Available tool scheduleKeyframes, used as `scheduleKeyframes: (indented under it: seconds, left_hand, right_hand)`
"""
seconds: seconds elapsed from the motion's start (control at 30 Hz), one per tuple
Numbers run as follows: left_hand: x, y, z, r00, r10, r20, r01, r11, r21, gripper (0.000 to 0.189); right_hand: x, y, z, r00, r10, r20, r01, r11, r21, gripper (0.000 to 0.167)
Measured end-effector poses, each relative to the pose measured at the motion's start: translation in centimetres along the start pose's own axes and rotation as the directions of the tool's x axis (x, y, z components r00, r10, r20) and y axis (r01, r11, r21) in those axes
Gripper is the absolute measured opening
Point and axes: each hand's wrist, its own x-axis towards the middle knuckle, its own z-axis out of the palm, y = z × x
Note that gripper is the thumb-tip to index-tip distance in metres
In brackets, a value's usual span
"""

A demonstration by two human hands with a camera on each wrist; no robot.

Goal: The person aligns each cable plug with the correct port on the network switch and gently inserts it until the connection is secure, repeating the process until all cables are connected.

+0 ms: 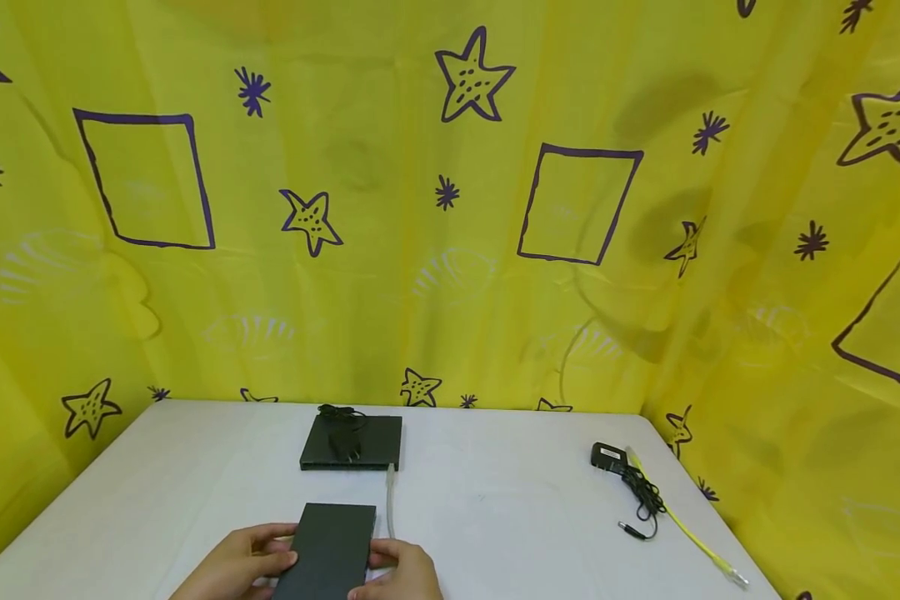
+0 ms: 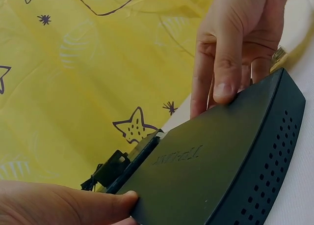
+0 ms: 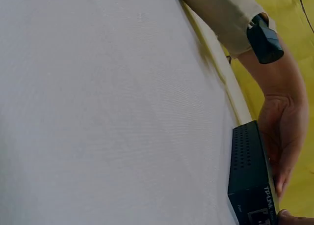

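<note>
A small dark TP-Link network switch [image 1: 330,546] is held between both hands over the near part of the table. My left hand [image 1: 242,562] grips its left edge, thumb on top. On the opposite edge my right hand [image 1: 405,571] holds it, thumb on the near part of the top. The left wrist view shows the raised logo on the switch [image 2: 196,151] and its side with vent holes. Small lettering shows on the front of the switch [image 3: 250,205] in the right wrist view. A pale cable [image 1: 390,500] runs from the rear box toward my right hand; its near end is hidden.
Farther back on the white table [image 1: 495,500] lies a larger black box [image 1: 381,437] with a black adapter and cord [image 1: 343,442] on top. To the right are another power adapter [image 1: 609,457] with bundled cord and a yellow network cable [image 1: 690,533]. Yellow curtains [image 1: 375,308] surround the table.
</note>
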Motion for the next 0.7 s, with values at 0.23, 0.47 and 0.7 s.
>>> scheduleKeyframes:
  seconds: [0.23, 0.47, 0.7]
  left_hand:
    - [0.00, 0.05, -0.11, 1.000, 0.024, 0.011, -0.024, 1.000, -0.009, 0.051]
    - [-0.04, -0.31, -0.42, 0.994, 0.089, 0.064, -0.089, 0.996, -0.005, 0.057]
    - [0.13, -0.29, -0.34, 0.995, 0.082, 0.055, -0.082, 0.997, -0.007, 0.059]
  right_hand:
    - [0.05, 0.32, 0.29, 0.999, -0.041, -0.018, 0.041, 0.999, 0.017, 0.050]
    - [0.19, 0.58, 0.30, 0.998, -0.055, -0.013, 0.055, 0.998, 0.035, 0.049]
    - [0.28, 0.48, 0.27, 0.998, -0.066, -0.003, 0.066, 0.995, 0.081, 0.048]
